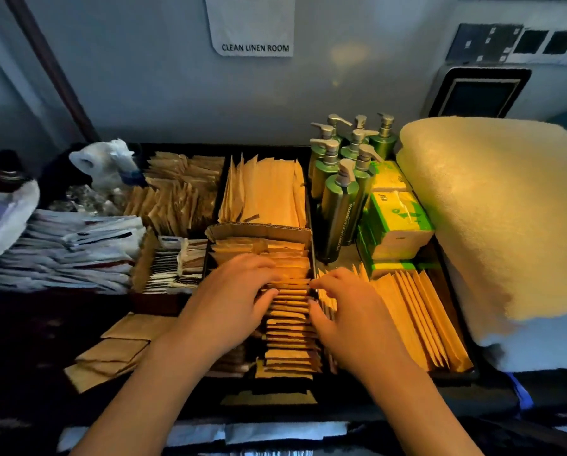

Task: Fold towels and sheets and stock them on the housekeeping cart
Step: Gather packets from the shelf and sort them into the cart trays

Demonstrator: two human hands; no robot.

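Far left of the cardboard box of brown paper sachets [269, 311] lies a stack of white packets [68, 255]. The left hand [232, 301] rests on the sachet row, fingers [269, 299] spread and loosely bent, grasping nothing that I can see. Just right of it, the right hand [344, 311] touches the same row, its fingers lightly curled. Behind and right of the box stand green pump bottles [341, 179]. Furthest right of the box, the folded cream towel [499, 218] sits in a thick pile.

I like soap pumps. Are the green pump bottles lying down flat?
No, the green pump bottles stand upright beside the tissue packs.
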